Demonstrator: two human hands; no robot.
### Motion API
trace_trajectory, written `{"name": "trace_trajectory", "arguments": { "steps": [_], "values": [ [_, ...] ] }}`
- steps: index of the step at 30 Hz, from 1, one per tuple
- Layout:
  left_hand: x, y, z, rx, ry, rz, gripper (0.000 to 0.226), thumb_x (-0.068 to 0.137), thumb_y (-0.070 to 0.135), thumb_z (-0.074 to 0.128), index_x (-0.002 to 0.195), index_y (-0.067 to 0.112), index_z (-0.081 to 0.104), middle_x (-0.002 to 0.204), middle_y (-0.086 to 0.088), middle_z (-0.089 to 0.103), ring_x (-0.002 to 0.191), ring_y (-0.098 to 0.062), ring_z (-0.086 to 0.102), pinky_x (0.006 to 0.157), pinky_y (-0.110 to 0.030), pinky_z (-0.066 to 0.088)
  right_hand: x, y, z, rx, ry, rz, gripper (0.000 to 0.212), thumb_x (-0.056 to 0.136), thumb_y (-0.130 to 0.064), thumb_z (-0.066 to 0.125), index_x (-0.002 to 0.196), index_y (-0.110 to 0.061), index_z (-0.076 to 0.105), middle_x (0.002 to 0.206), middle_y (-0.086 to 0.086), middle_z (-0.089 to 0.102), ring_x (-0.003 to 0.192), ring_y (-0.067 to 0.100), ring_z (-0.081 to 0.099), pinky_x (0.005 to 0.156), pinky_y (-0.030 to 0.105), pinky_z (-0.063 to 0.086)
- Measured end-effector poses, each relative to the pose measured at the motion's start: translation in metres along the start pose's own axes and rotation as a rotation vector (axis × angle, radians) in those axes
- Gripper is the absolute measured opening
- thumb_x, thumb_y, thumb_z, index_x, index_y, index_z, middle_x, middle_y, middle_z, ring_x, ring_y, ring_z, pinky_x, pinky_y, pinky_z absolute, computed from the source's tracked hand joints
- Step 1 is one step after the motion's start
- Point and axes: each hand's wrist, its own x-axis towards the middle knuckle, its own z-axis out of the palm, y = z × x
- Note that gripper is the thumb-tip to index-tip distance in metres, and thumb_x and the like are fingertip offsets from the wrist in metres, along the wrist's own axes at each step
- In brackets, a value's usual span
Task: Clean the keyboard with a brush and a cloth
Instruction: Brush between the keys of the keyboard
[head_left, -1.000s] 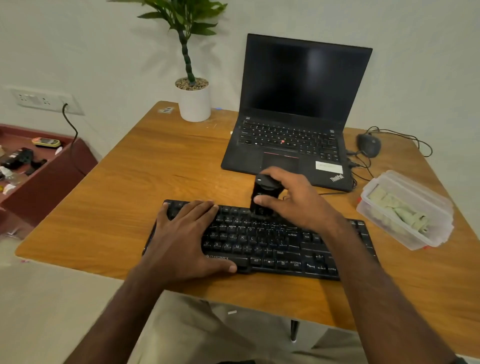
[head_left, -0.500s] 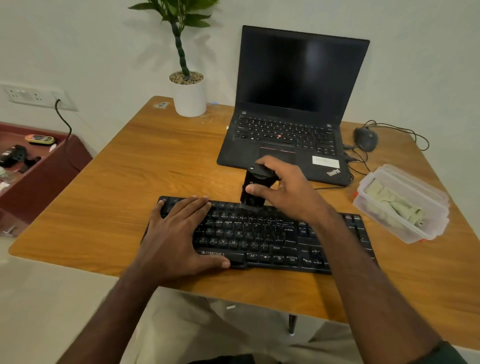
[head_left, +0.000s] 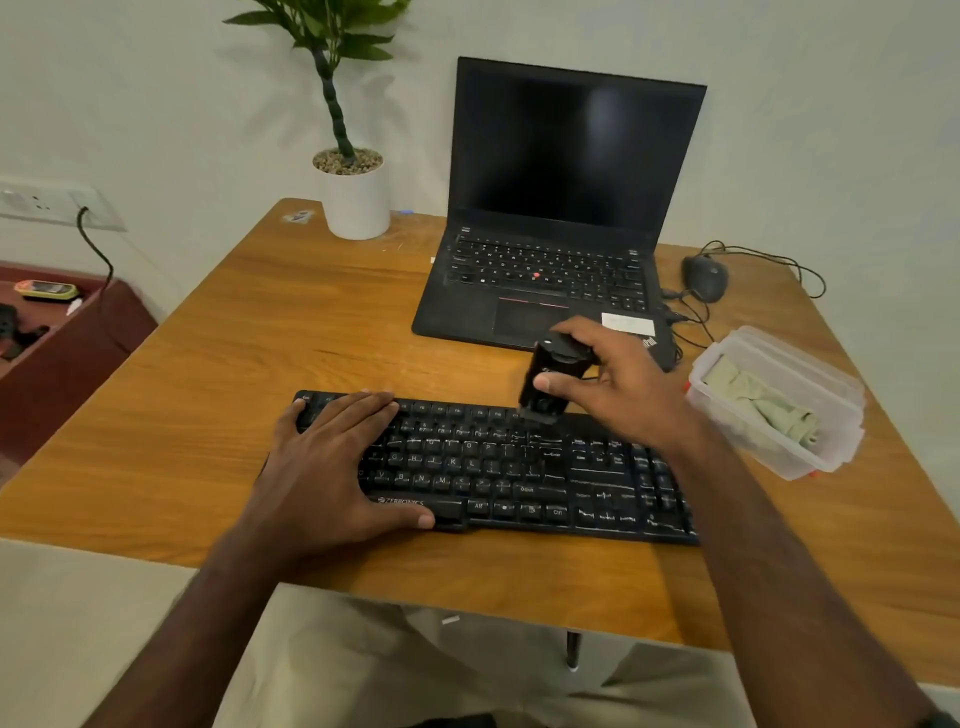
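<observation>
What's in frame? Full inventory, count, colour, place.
keyboard: 1, black, near edge of table
brush: 1, black, over keyboard's top row
laptop: 1, black, open, behind keyboard
mouse: 1, black, wired, right of laptop
container: 1, clear plastic, right side
cloth: 1, pale green, inside container
potted plant: 1, green in white pot, far edge
table: 1, wood
wall socket: 1, white, left wall
hands: left hand flat on keyboard; right hand holds brush

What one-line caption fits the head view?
Right hand grips black brush on keyboard's top row; left hand presses it flat.
</observation>
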Motion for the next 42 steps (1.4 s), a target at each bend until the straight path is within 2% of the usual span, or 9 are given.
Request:
{"name": "trace_trajectory", "arguments": {
  "steps": [8,11,15,18,24,28,33,38,42],
  "values": [
    [0.004,-0.010,-0.001,-0.010,-0.028,-0.002,0.129,0.052,0.106,0.038,0.153,0.027,0.036,0.161,0.015,0.026,0.148,-0.001,0.017,0.122,-0.054,0.006,0.007,0.003,-0.007,-0.076,-0.128,-0.013,0.033,0.090,-0.025,0.074,0.117,-0.031,0.058,0.105,-0.013,0.063,0.101,0.000,0.059,0.082,0.018,0.050],
    [0.008,-0.008,-0.004,0.022,-0.063,-0.003,0.132,0.052,0.107,0.034,0.156,0.026,0.031,0.163,0.012,0.022,0.150,-0.004,0.014,0.121,-0.058,0.002,-0.001,0.015,-0.034,-0.138,-0.057,0.028,0.033,0.089,-0.026,0.074,0.117,-0.033,0.057,0.105,-0.015,0.063,0.102,-0.001,0.060,0.088,0.024,0.051],
    [0.026,0.039,-0.007,0.073,-0.156,0.089,0.135,0.051,0.109,0.019,0.159,0.028,0.010,0.167,0.007,0.005,0.153,-0.012,0.003,0.116,-0.066,-0.008,-0.008,0.014,-0.022,-0.023,0.067,0.027,0.034,0.088,-0.026,0.075,0.118,-0.031,0.059,0.108,-0.014,0.064,0.102,-0.002,0.061,0.084,0.015,0.049],
    [0.044,0.083,0.007,0.065,-0.212,0.209,0.132,0.056,0.106,0.029,0.159,0.027,0.006,0.168,0.004,0.000,0.153,-0.016,-0.001,0.114,-0.069,-0.012,-0.013,0.016,-0.010,-0.055,0.033,0.000,0.035,0.088,-0.031,0.075,0.119,-0.032,0.058,0.105,-0.015,0.064,0.099,-0.005,0.059,0.077,0.010,0.049],
    [0.060,0.093,0.018,0.054,-0.292,0.182,0.135,0.053,0.103,0.040,0.159,0.028,0.004,0.167,0.008,0.006,0.152,-0.014,0.005,0.116,-0.069,-0.004,-0.022,0.028,-0.050,-0.192,0.060,0.051,0.036,0.090,-0.031,0.073,0.122,-0.026,0.057,0.107,-0.010,0.065,0.100,0.003,0.060,0.084,0.027,0.053],
    [0.062,0.097,0.013,0.057,-0.314,0.158,0.136,0.051,0.102,0.047,0.158,0.029,0.006,0.166,0.009,0.010,0.151,-0.014,0.009,0.118,-0.067,-0.002,-0.023,0.023,-0.026,-0.024,0.108,0.026,0.034,0.091,-0.028,0.073,0.121,-0.024,0.058,0.105,-0.010,0.064,0.099,0.004,0.061,0.081,0.016,0.050],
    [0.062,0.096,0.009,0.052,-0.335,0.145,0.136,0.050,0.102,0.049,0.158,0.031,0.006,0.166,0.011,0.010,0.151,-0.013,0.009,0.119,-0.064,0.000,-0.031,0.034,-0.038,-0.019,0.044,0.063,0.034,0.091,-0.025,0.072,0.121,-0.024,0.057,0.107,-0.008,0.065,0.100,0.005,0.062,0.079,0.019,0.052],
    [0.064,0.095,0.011,0.041,-0.322,0.151,0.138,0.047,0.103,0.047,0.158,0.032,0.006,0.165,0.012,0.011,0.150,-0.012,0.011,0.120,-0.061,0.000,-0.048,0.047,-0.069,-0.062,0.272,0.025,0.028,0.091,-0.019,0.074,0.115,-0.019,0.060,0.100,-0.007,0.065,0.091,0.004,0.059,0.077,0.015,0.044],
    [0.065,0.095,0.012,0.058,-0.331,0.148,0.140,0.044,0.105,0.043,0.158,0.033,0.005,0.165,0.012,0.011,0.150,-0.013,0.012,0.120,-0.060,0.002,-0.058,0.057,-0.062,-0.061,0.191,0.052,0.031,0.090,-0.026,0.074,0.118,-0.022,0.060,0.105,-0.007,0.066,0.100,0.009,0.062,0.083,0.021,0.049]
  ]
}}
